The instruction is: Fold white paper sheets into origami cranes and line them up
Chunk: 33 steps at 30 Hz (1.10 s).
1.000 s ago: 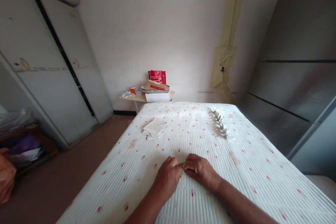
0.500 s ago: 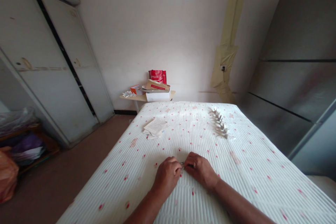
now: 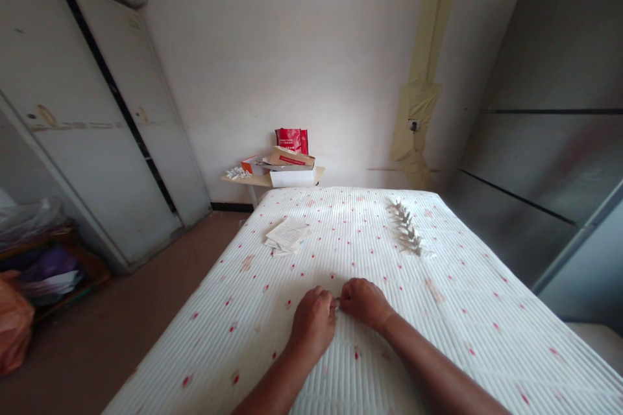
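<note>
My left hand (image 3: 315,318) and my right hand (image 3: 366,301) meet low over the middle of the white quilted bed cover (image 3: 272,285). Both are closed, fingertips pinching a small folded piece of paper (image 3: 337,303) between them. Most of that paper is hidden by the fingers. Beyond my left hand lies a loose stack of printed paper sheets (image 3: 288,235). A row of several folded paper cranes (image 3: 407,228) stands farther off, ahead and to the right of my right hand.
Behind the bed, a small table (image 3: 263,179) bears a white box (image 3: 293,177), a red bag (image 3: 292,139) and a heap of white folded paper pieces (image 3: 237,172). Pale cupboards (image 3: 97,136) stand on the left, and a dark grey panelled wardrobe (image 3: 545,142) on the right.
My right hand has turned slightly, its fingers curling in more, and it has shifted a little left. The left hand has tilted slightly upright. Both still hold the paper.
</note>
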{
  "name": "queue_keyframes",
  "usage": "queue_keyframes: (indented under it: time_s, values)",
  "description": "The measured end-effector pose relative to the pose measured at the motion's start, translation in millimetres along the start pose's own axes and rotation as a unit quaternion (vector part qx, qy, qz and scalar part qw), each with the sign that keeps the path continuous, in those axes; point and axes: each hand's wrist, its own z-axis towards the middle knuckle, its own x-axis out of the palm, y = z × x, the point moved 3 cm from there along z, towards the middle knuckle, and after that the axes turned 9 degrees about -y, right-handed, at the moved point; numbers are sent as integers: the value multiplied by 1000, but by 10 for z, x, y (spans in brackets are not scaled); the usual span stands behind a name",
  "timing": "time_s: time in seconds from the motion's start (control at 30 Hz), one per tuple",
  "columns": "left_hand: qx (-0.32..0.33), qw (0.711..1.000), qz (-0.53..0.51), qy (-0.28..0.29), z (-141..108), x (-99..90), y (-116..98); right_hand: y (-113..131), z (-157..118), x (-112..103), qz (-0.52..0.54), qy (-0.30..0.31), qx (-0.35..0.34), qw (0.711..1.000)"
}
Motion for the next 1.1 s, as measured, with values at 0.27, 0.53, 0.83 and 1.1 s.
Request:
queue_keyframes:
  time_s: [0.27, 0.53, 0.83, 1.1]
  values:
    - [-25, 999, 29, -7, -20, 4, -33, 34, 27, -15, -35, 4, 19, 999]
    - [-59, 998, -11, -15, 3, 22, 26, -73, 30, 48, 19, -10, 40, 999]
    - [-88, 995, -36, 11, 28, 5, 39, -120, 33, 88, 54, 1, 46, 998]
    - [-73, 996, -48, 1, 12, -13, 22, -98, 32, 71, 44, 6, 45, 998]
